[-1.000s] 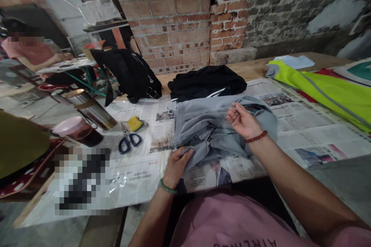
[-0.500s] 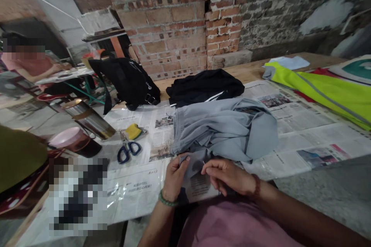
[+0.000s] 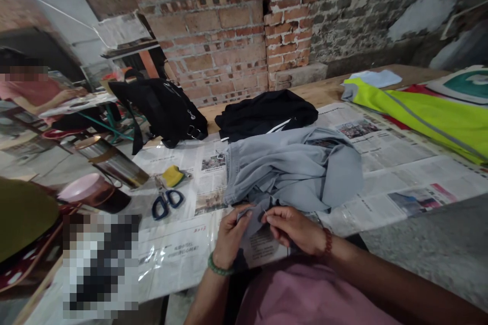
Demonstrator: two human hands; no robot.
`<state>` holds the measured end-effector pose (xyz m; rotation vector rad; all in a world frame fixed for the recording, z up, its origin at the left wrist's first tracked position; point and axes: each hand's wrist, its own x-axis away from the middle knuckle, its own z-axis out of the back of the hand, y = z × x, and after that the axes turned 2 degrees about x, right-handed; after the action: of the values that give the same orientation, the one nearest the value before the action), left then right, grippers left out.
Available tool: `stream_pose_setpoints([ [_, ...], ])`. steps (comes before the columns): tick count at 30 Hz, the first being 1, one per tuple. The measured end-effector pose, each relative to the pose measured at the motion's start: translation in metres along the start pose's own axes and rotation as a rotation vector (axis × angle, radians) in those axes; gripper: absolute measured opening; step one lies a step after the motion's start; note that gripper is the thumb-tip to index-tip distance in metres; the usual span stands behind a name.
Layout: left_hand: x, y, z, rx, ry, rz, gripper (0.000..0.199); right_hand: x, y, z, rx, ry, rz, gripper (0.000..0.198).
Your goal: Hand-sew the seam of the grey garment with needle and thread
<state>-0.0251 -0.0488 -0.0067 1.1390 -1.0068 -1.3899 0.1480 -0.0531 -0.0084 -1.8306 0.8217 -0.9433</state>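
A grey garment point(image 3: 290, 167) lies bunched on the newspaper in front of me, its near edge drawn down between my hands. My left hand point(image 3: 232, 233), with a green bead bracelet on the wrist, pinches a fold of that grey cloth. Opposite it, my right hand point(image 3: 292, 226) is closed with thumb and forefinger around a thin, shiny needle point(image 3: 266, 210), its tip close to the cloth. Whether a thread runs from the needle is too fine to tell. Scissors point(image 3: 165, 198) with dark blue handles lie to the left, beside a yellow sponge-like piece point(image 3: 173, 175).
Newspaper point(image 3: 183, 236) under clear plastic covers the table. Behind the grey garment are black clothing point(image 3: 267, 111) and a black bag point(image 3: 160, 109). A steel flask point(image 3: 114, 160) and a lidded cup point(image 3: 95, 192) stand left. At right are a yellow vest point(image 3: 419, 117) and an iron point(image 3: 461, 84). A person point(image 3: 34, 91) sits far left.
My right hand has moved up and slightly left, bringing the needle closer to the cloth at my left fingers. The left hand keeps its pinch. The view has shifted slightly.
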Motion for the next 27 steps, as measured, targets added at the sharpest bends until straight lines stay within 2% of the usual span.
stream_pose_setpoints([
  [8, -0.001, 0.003, -0.001, -0.021, -0.172, -0.058, 0.018, -0.006, 0.005, -0.003, 0.01, 0.089, 0.029, 0.021],
  [15, -0.004, 0.004, -0.001, -0.098, -0.363, -0.154, 0.018, -0.007, 0.006, -0.003, 0.022, 0.21, 0.067, 0.019],
  [19, -0.004, 0.002, -0.003, -0.118, -0.374, -0.198, 0.019, -0.009, 0.001, -0.006, 0.044, 0.253, 0.14, 0.016],
  [22, -0.004, 0.001, -0.003, -0.112, -0.315, -0.186, 0.019, -0.006, -0.004, -0.006, 0.183, 0.221, 0.112, 0.007],
  [25, -0.003, 0.001, -0.003, -0.102, -0.29, -0.158, 0.018, 0.006, -0.015, 0.004, 0.494, 0.111, 0.05, 0.003],
  [27, -0.003, 0.001, -0.003, -0.094, -0.291, -0.156, 0.018, 0.016, -0.028, 0.015, 0.719, 0.1, 0.107, 0.005],
])
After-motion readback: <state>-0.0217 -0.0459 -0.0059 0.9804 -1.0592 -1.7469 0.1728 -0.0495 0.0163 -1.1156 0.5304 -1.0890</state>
